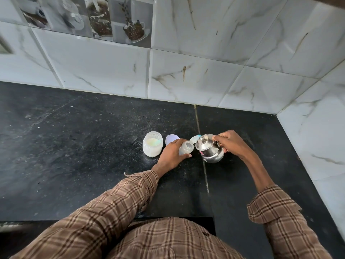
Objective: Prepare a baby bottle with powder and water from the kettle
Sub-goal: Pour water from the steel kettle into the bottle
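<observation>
Steel kettle (210, 149) is gripped by the right hand (230, 142), tilted toward nine o'clock over the bottle (184, 147), which is gripped by the left hand (172, 153) on the counter (74, 146).

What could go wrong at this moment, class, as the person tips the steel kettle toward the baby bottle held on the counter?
1. The baby bottle has a narrow mouth, so water from the tilted kettle may miss it and spill on the counter.
2. The left hand grips the bottle right beside the spout; hot water could splash it.
3. The open powder jar stands close and could catch splashes.
</observation>
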